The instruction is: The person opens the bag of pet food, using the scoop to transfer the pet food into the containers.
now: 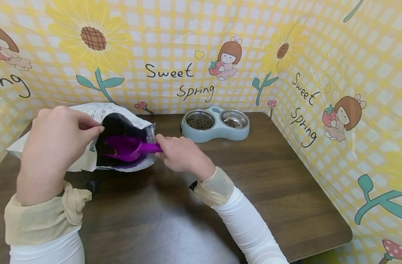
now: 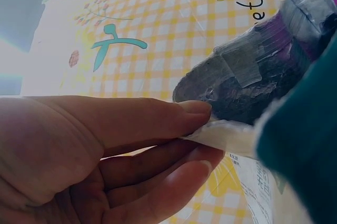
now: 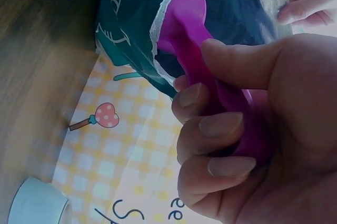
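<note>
On brown table [image 1: 254, 176], head view: food bag [image 1: 88, 161] lying on its side, mouth facing right. Left hand [image 1: 55, 146] pinching upper lip of bag, probably to hold mouth open. Right hand [image 1: 179, 154] wrapped around handle of purple scoop [image 1: 128, 146], bowl of scoop inside bag. Blue double feeder [image 1: 215, 124] well apart behind, 2 steel bowls, both holding brown kibble.

Left wrist view: fingers [image 2: 158, 113] nearly straight, thumb beneath, white bag edge [image 2: 226, 132] clamped between. Dark, crinkled bag interior just beyond.

Right wrist view: 4 fingers [image 3: 210, 126] curled under handle, thumb pressed on top, firm grip likely for digging. Scoop glossy, smooth, magenta-purple; contents not visible.
</note>
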### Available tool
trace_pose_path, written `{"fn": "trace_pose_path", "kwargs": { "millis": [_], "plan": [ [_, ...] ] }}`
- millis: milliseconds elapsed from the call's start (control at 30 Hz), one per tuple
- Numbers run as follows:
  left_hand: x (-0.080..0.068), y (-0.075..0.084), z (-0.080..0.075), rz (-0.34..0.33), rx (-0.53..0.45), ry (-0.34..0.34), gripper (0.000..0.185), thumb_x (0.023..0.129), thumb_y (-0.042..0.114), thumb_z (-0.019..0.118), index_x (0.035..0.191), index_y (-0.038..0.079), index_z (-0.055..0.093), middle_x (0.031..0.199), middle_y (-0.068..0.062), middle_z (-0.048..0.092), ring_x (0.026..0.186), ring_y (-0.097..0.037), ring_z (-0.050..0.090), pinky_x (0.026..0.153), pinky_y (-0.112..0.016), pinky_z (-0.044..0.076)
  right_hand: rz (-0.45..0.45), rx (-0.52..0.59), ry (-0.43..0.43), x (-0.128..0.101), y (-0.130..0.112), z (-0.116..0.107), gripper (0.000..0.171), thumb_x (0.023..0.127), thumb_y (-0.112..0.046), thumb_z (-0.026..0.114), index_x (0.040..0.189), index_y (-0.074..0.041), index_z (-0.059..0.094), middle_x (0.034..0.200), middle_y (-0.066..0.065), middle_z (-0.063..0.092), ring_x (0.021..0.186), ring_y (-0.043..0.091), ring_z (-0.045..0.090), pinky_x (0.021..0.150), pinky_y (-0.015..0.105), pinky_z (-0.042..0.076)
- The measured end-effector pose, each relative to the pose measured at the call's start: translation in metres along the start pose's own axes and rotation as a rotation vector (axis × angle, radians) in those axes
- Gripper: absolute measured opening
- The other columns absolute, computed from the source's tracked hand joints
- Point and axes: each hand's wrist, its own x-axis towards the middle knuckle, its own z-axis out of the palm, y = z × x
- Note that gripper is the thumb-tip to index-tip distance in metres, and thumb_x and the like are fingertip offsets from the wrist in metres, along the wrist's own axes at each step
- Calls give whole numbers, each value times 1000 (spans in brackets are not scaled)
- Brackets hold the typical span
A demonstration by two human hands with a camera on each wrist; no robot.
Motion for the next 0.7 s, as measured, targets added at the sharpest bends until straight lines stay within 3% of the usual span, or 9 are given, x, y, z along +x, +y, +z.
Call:
{"fn": "trace_pose_path", "kwargs": {
  "millis": [700],
  "plan": [
    [0, 0, 0, 8, -2, 10, 18, 95, 16, 79, 99, 1, 85, 91, -20, 83, 95, -65, 64, 75, -65, 48, -44, 170, -46, -7, 27, -16, 18, 113, -34, 58, 118, -17, 54, 95, -1, 63, 84, 18, 60, 76, 32, 51]
  ]
}}
